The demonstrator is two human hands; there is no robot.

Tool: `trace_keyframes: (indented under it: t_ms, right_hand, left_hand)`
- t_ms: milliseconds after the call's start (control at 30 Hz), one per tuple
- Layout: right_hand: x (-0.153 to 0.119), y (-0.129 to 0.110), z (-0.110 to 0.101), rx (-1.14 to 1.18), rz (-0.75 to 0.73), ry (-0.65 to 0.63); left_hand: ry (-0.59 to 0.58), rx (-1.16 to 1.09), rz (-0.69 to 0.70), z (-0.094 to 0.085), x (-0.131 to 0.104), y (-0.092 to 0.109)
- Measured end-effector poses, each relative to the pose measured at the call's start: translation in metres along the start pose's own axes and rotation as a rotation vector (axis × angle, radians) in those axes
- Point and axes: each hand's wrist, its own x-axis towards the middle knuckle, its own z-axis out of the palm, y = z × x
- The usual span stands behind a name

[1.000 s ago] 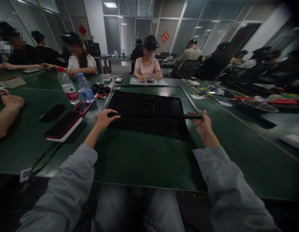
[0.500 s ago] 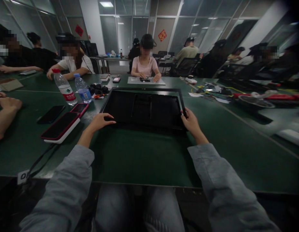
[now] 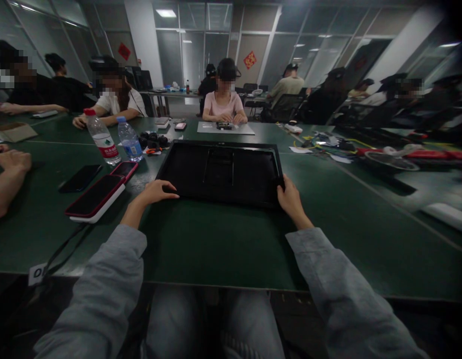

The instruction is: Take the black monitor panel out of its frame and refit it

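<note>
In front of me on the green table (image 3: 216, 244) lies a black monitor back cover (image 3: 249, 169), its hollow inside facing up. A thin black monitor bezel (image 3: 249, 146) surrounds its edge, with a small light logo on the far side. My left hand (image 3: 152, 193) pinches the near left corner, thumb on top and the other fingers partly hidden. At the right side, near the front corner, my right hand (image 3: 291, 197) is closed around the bezel's edge. Whether the bezel touches the cover all round, I cannot tell.
To the left are a red-capped bottle (image 3: 103, 139), a blue-capped bottle (image 3: 129, 139), a dark phone (image 3: 81, 178) and a red-edged phone (image 3: 96, 196) on a white block. A co-worker (image 3: 224, 102) sits opposite. Cables and parts (image 3: 328, 143) lie at right.
The bezel has come down and sits closer around the back cover; the gap at the far and right edges has shrunk. My right hand has moved slightly down and left with it.
</note>
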Motion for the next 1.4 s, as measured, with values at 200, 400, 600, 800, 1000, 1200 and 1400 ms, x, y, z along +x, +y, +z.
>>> trace_keyframes:
  t_ms: [200, 400, 600, 800, 1000, 1200, 1400]
  right_hand:
    - [-0.002, 0.000, -0.002, -0.082, 0.011, -0.023]
    - [-0.006, -0.001, -0.002, -0.172, 0.022, -0.034]
    - [0.007, 0.004, -0.001, -0.233, 0.079, -0.010]
    - [0.023, 0.011, 0.002, -0.203, 0.131, 0.034]
    - [0.028, 0.017, 0.005, -0.092, 0.130, 0.011]
    - [0.027, 0.014, 0.002, -0.155, 0.101, -0.053]
    - [0.026, 0.015, -0.002, -0.257, 0.117, -0.039]
  left_hand:
    - [-0.100, 0.018, -0.026, 0.000, 0.001, -0.001]
    - [0.298, 0.063, 0.005, 0.004, 0.008, -0.006]
    - [0.491, -0.030, -0.324, 0.012, 0.014, -0.022]
    - [0.351, -0.079, -0.288, 0.017, 0.017, -0.029]
    - [0.336, 0.017, -0.310, 0.013, 0.016, -0.022]
    - [0.344, 0.308, -0.310, 0.012, 0.007, -0.011]
    - [0.311, 0.431, -0.289, 0.011, 0.003, 0.001]
